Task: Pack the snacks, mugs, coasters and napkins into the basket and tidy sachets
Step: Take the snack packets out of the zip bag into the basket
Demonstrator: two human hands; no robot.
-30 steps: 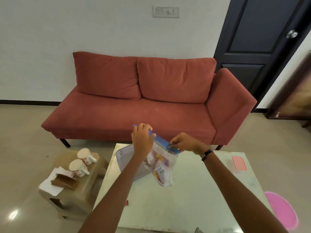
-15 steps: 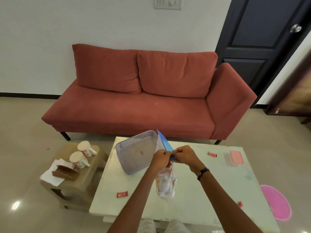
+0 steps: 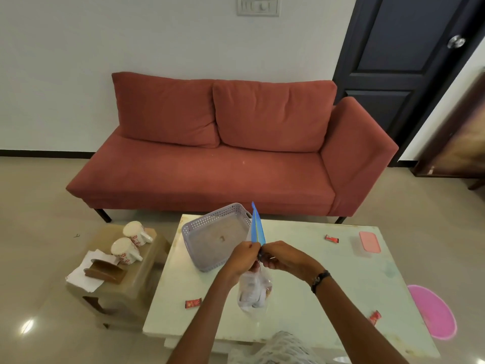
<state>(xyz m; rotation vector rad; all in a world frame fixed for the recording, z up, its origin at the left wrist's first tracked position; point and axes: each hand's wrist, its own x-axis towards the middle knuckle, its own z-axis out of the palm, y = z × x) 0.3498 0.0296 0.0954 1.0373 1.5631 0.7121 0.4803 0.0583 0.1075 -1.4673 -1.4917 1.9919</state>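
both hands raised over the pale table [image 3: 328, 282], meeting at the blue zip strip [image 3: 257, 229] of a clear zip bag of snacks [image 3: 253, 292]; left hand [image 3: 242, 260] with its grip pinched closed on the strip from the left, right hand [image 3: 284, 257] with its grip pinched closed on the same strip from the right, knuckles nearly touching. strip standing up and tilted away above the fingers, bag body hanging below the hands, above the table's near middle, packets inside blurred. dark band [image 3: 319, 279] around the right wrist

lilac perforated basket [image 3: 191, 232] on the table's far left corner, just beyond the left hand, holding only a small brown speck, hard to identify. three red sachets lying apart on the table: one near the left front edge [image 3: 193, 303], one far right of the hands [image 3: 331, 239], one by the right front edge [image 3: 375, 317]. pink-lidded clear box [image 3: 368, 243] at the far right corner

left of the table, a low brown stool [image 3: 141, 282] carrying two white mugs with red flowers [image 3: 130, 244], lying on their sides, white napkins [image 3: 84, 278] and a brown wooden coaster holder [image 3: 105, 269] resting on the napkins

red sofa [image 3: 236, 153] behind, dark door [image 3: 404, 48] at the right, pink plastic stool [image 3: 433, 313] beside the table's right edge
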